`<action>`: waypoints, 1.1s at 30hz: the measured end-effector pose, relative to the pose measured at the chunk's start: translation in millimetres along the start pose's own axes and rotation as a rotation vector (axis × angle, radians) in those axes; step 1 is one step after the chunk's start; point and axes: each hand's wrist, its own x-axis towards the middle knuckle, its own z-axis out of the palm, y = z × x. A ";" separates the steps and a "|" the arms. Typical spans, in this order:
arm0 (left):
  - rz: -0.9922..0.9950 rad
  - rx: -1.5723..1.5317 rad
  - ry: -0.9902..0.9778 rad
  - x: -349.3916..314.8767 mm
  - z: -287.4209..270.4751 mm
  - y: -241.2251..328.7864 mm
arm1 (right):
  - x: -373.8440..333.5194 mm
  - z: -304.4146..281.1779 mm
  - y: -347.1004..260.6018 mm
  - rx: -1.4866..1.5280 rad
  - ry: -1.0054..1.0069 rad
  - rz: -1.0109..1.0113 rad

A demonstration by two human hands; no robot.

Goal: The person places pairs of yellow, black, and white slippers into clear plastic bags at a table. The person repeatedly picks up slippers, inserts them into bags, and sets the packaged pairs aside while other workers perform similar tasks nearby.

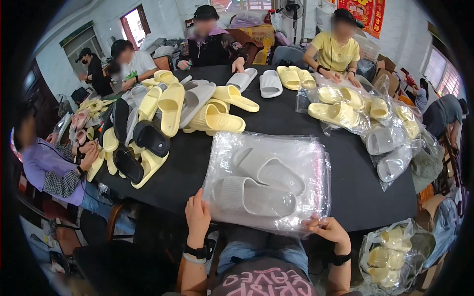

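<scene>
A pair of light grey slippers (pixel 259 195) lies inside a clear plastic bag (pixel 224 148), flat at the table's near edge in front of me. More clear plastic seems to be layered under the bag, and a pink strip runs down its right side. My left hand (pixel 198 217) holds the bag's left edge near the lower corner, its fingers pointing up along the plastic. At the lower right corner, my right hand (pixel 327 228) pinches the plastic between thumb and fingers. Each slipper shows a ribbed strap through the plastic.
Loose yellow, grey and black slippers (pixel 170 106) pile up on the black table (pixel 192 163) at left. Bagged slippers (pixel 340 113) lie at right. A large bag of yellow slippers (pixel 390 254) sits below the right edge. Several people work around the table, one in a yellow shirt (pixel 335 54).
</scene>
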 end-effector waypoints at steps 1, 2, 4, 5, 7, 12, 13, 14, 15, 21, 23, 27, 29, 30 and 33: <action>-0.050 -0.063 -0.025 -1.3 -2.0 -2.0 | 0.2 0.3 -1.4 0.000 -0.009 -0.023; -0.100 -0.127 -0.050 -2.5 -3.5 -3.4 | 0.4 0.1 -2.5 0.001 -0.017 -0.045; -0.177 -0.347 -0.020 -0.4 -6.0 -4.0 | 1.0 -4.1 -3.2 0.048 -0.013 0.002; -0.216 -0.457 -0.004 0.5 -7.6 -4.8 | 0.9 -6.2 -2.3 0.072 -0.012 0.027; -0.226 -0.447 0.032 0.6 -11.8 -5.5 | -1.7 -8.0 5.5 0.097 0.087 0.130; -0.047 0.156 -0.117 -7.0 -8.4 -0.2 | -1.5 -9.9 -15.8 -0.135 0.010 0.006; 0.011 0.203 -0.089 -6.6 -5.3 0.0 | -1.9 -17.2 -17.0 -0.030 -0.093 -0.036; 0.028 0.238 -0.066 -4.9 -5.5 1.5 | -4.3 -25.0 -18.8 0.071 -0.096 -0.070; 0.033 0.278 -0.051 -4.8 -9.4 2.0 | -5.1 -32.1 -18.7 0.178 -0.108 -0.091; 0.094 -0.229 0.034 25.9 -12.6 37.6 | 31.5 -69.3 -41.1 -0.108 -0.013 -0.212; 0.111 -0.302 -0.048 39.4 -0.9 44.5 | 58.2 -62.1 -49.0 -0.204 -0.066 -0.235; 0.132 -0.293 -0.092 54.7 19.1 46.3 | 125.4 -36.7 -73.8 -0.462 -0.065 -0.397; 0.145 -0.284 -0.089 53.1 33.6 32.6 | 153.7 -29.4 -70.6 -0.558 -0.148 -0.478; 0.150 -0.279 -0.109 53.3 37.4 27.6 | 163.2 -28.1 -73.1 -0.584 -0.165 -0.469; 0.163 -0.314 -0.080 46.5 40.1 23.7 | 181.4 -24.8 -64.7 -0.436 -0.147 -0.355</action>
